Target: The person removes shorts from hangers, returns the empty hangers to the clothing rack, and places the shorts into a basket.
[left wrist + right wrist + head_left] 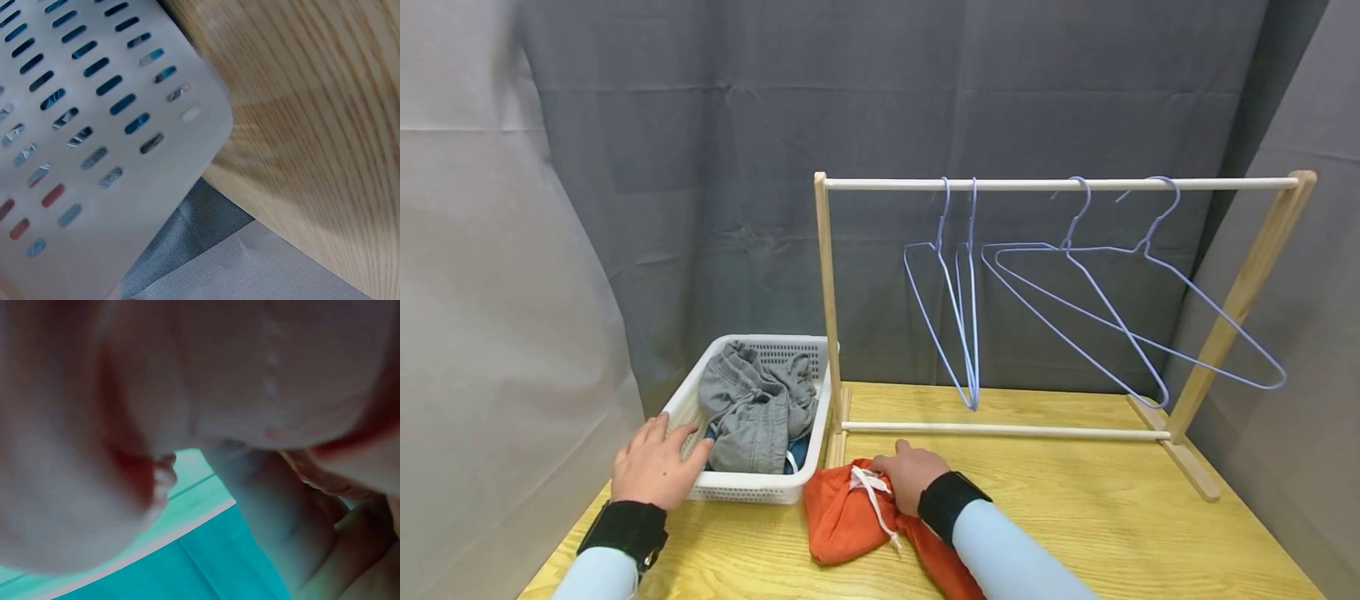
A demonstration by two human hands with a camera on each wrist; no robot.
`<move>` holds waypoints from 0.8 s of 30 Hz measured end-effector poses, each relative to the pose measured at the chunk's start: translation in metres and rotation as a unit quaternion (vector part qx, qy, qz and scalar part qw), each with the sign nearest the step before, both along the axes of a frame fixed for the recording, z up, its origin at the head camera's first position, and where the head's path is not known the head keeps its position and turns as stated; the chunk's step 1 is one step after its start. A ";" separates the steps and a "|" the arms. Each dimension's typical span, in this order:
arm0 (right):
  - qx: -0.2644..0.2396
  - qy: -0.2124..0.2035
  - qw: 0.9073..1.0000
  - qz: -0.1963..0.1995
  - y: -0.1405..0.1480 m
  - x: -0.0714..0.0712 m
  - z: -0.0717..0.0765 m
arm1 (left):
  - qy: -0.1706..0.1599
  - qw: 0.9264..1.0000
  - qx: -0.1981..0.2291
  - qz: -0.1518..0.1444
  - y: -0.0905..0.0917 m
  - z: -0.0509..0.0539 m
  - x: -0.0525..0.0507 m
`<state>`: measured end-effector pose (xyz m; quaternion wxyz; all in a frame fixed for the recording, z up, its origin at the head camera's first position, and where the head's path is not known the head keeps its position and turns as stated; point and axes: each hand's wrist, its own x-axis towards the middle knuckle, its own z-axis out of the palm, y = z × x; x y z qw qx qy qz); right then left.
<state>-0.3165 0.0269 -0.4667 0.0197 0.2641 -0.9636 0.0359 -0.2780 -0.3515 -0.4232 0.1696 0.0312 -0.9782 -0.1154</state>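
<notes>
Orange shorts [842, 521] with a white drawstring [871, 492] lie bunched on the table in front of the rack. My right hand [913, 477] grips them near the waistband; its fingertips are partly hidden in the head view. The right wrist view is mostly filled by blurred, bent fingers [294, 512]. At the front left corner of a white plastic basket [745, 481], my left hand [658, 467] rests on the rim, fingers loosely spread. The left wrist view has the slotted basket wall [169, 131] up close, without a clear sight of that hand's fingers.
Grey garments [752, 408] and a dark blue cloth [799, 452] fill the basket. Right of it stands a wooden rack [827, 283] with several lavender wire hangers [973, 333] on its top bar. Grey curtains [737, 167] enclose the table [1075, 517] at the back and sides.
</notes>
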 end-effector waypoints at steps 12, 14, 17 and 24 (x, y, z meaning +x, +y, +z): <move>-0.055 -0.046 0.997 0.023 0.016 -0.007 0.008 | 0.000 1.000 0.003 0.003 0.000 0.000 -0.001; -0.069 -0.042 0.996 0.028 0.019 -0.007 0.009 | -0.002 1.000 0.004 0.003 0.000 -0.001 -0.001; -0.097 -0.039 0.994 0.036 0.022 -0.007 0.011 | -0.002 1.000 0.006 0.002 -0.001 -0.001 -0.001; -0.149 -0.049 0.985 0.068 0.018 -0.008 0.022 | -0.005 1.000 0.007 0.000 0.000 0.000 0.000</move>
